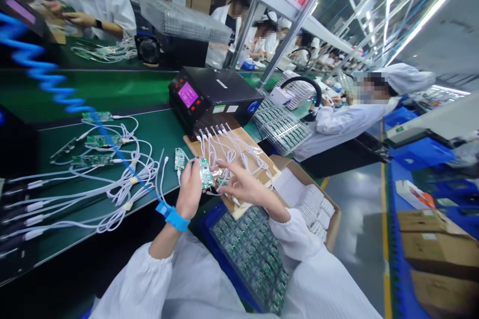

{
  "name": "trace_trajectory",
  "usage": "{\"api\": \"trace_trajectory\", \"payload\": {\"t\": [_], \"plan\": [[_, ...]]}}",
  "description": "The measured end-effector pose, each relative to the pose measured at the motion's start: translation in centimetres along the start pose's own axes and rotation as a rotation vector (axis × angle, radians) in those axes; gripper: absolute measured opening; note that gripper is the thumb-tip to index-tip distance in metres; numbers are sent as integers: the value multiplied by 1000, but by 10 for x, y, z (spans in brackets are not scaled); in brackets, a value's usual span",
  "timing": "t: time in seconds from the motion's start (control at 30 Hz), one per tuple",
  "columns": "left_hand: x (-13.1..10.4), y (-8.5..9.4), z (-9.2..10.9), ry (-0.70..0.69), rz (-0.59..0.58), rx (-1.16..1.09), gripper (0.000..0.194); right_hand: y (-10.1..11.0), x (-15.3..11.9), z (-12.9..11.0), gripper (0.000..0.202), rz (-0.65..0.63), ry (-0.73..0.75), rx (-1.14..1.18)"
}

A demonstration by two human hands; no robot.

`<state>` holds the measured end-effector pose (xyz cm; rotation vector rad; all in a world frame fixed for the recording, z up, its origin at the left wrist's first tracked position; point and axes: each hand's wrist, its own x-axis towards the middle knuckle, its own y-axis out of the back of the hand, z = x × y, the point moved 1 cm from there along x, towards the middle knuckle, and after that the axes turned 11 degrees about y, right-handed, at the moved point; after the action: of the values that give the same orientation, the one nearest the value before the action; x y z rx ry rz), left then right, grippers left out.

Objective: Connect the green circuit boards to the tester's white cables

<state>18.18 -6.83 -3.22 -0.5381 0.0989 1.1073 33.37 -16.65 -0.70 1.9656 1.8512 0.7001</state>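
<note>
My left hand (pixel 190 190), with a blue strap (pixel 175 217) round its wrist, holds a green circuit board (pixel 205 173) upright between thumb and fingers. Just right of that board is my right hand (pixel 245 184), its fingers bent towards something small and green that I cannot make out. Another board (pixel 179 158) lies on the green mat behind my left hand, a white cable at its lower end. White cables (pixel 228 147) run from a black box with a pink screen (pixel 217 94) over a brown board. A tray of circuit boards (pixel 250 254) sits below my hands.
Left on the mat, bundled white cables (pixel 130 179) join several boards (pixel 103 140). A coiled blue cord (pixel 60 87) hangs across the left. An open carton (pixel 333 229) stands right of the tray. Farther right sits a co-worker (pixel 352 114); another person's hands (pixel 75 17) work across the bench.
</note>
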Motion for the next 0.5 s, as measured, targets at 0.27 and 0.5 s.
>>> {"api": "trace_trajectory", "payload": {"t": [0.27, 0.5], "plan": [[-18, 11, 12, 274, -474, 239, 51, -11, -11, 14, 12, 186, 83, -339], [3, 17, -7, -29, -361, 689, 38, -16, -18, 14, 16, 5, 44, -394]]}}
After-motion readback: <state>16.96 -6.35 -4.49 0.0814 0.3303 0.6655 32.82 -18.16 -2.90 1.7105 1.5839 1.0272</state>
